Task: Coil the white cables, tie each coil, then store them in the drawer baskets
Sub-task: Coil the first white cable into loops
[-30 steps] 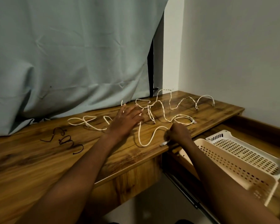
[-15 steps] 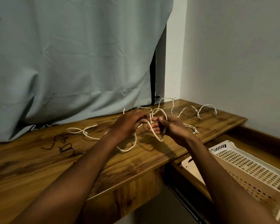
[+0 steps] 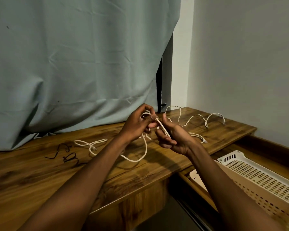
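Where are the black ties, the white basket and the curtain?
Black ties [image 3: 68, 156], head view, on the curly middle.
White basket [image 3: 232, 155], head view, on its near corner rim.
Curtain [image 3: 73, 64], head view, on its middle.

The room was dim and warm-toned, lit softly from above and behind me, with no hard glare. My forearms threw broad, soft shadows onto the table [image 3: 40, 177] beneath them. My hands [image 3: 157, 129] were fairly sharp, though the fingertips smeared a little with motion. The wide lens bent the right wall [image 3: 249, 64] and the curtain [image 3: 73, 64] outward, and my near forearms looked soft.
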